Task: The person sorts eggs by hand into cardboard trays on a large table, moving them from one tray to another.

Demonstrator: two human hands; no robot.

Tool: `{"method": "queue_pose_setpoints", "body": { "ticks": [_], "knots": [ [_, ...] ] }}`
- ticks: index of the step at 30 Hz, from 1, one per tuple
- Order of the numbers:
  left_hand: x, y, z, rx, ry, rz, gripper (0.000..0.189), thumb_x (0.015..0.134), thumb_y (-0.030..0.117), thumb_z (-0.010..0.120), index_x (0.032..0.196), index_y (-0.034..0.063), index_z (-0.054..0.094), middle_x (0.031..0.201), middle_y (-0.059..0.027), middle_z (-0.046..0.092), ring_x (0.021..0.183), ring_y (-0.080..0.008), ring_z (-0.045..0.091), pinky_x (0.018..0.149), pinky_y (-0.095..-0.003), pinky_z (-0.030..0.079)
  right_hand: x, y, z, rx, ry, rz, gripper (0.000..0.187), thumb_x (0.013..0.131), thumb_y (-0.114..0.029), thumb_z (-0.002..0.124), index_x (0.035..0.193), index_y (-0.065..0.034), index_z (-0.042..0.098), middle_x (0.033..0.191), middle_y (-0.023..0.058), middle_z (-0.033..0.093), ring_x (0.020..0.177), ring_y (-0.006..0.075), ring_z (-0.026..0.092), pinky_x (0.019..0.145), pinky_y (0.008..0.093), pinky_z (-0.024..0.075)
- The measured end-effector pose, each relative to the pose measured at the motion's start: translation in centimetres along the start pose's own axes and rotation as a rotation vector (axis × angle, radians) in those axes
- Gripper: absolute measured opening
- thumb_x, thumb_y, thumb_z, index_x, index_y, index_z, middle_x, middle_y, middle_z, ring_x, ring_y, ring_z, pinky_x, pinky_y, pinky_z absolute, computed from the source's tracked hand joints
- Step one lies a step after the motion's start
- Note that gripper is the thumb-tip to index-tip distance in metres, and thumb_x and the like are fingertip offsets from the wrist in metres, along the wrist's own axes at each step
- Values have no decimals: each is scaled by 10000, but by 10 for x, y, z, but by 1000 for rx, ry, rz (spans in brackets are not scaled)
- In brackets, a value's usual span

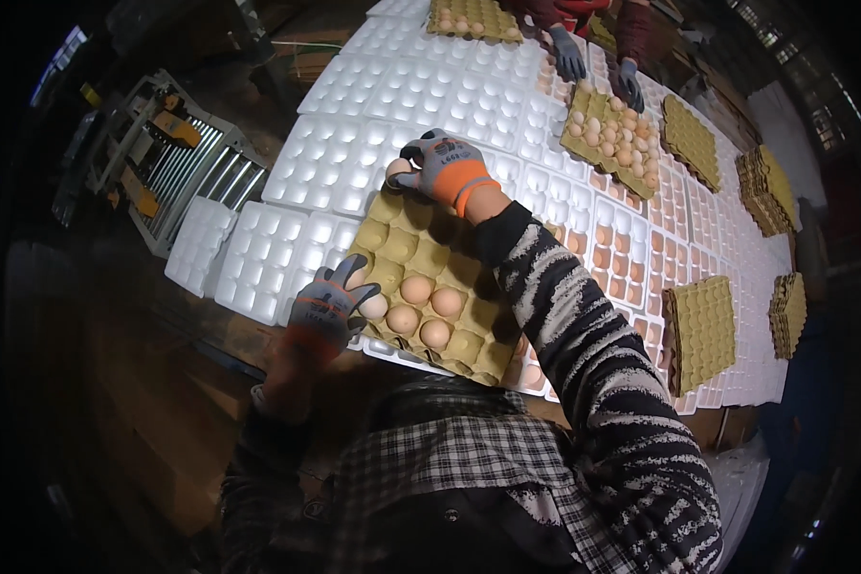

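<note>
A yellowish moulded-pulp egg tray [400, 246] lies before me, tilted across white foam egg trays. Several brown eggs [416, 290] sit in its near-left cups; many other cups are bare. My right hand [448, 166], in a grey and orange work glove, pinches a pale egg [399, 171] between thumb and fingers just past the tray's far corner. At the left edge, my left hand [324, 310], gloved alike, has its fingers and thumb around a pale egg [373, 307]. Another egg [356, 278] shows partly behind those fingers.
White foam trays [323, 154] cover the table, those rightward holding eggs. A co-worker's gloved hands [568, 56] are by a filled pulp tray [610, 140]. Stacked pulp trays [702, 333] stand at right. A roller conveyor [201, 158] is at left.
</note>
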State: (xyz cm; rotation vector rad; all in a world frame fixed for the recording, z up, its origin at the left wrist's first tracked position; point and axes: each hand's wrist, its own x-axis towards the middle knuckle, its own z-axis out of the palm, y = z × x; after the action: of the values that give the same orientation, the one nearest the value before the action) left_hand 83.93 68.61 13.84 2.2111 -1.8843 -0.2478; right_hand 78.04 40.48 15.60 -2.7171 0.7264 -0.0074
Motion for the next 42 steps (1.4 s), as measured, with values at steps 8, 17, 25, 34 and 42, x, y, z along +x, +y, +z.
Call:
{"method": "queue_pose_setpoints", "body": {
  "ticks": [8,17,25,34,42],
  "knots": [
    [-4,-9,-13,-432,237,-167,553,594,111,874,1114,72,693,1269,-185,585,1101,-347,621,920,-417,530,-151,140,1,708,304,148,522,769,-479,786,1110,-90,715,1091,112,682,994,298,649,893,382,520],
    [183,139,-1,-489,88,234,488,672,122,812,1146,119,698,1289,-133,575,1107,-315,616,902,-390,536,-264,368,26,-39,262,910,528,802,-440,759,1261,-208,642,1455,87,476,1235,302,579,990,436,504],
    [362,253,107,-130,-156,246,504,749,299,793,1233,252,661,1339,-43,530,1132,-291,612,958,-403,516,-211,397,40,179,388,532,365,914,-306,594,1269,-226,620,1348,98,555,1155,332,610,970,429,509],
    [409,237,190,-173,-251,36,446,865,271,608,1311,254,603,1325,-124,568,1202,-327,575,1019,-408,477,-198,425,51,228,654,477,284,911,-232,601,1187,-203,661,1205,109,622,1104,333,600,946,446,482],
    [407,240,179,-103,-275,-3,448,850,241,649,1292,218,580,1293,-121,527,1147,-358,578,997,-427,481,-205,446,86,110,737,411,343,870,-216,623,1209,-163,648,1231,113,613,1156,328,557,1031,452,416]
  ]
}}
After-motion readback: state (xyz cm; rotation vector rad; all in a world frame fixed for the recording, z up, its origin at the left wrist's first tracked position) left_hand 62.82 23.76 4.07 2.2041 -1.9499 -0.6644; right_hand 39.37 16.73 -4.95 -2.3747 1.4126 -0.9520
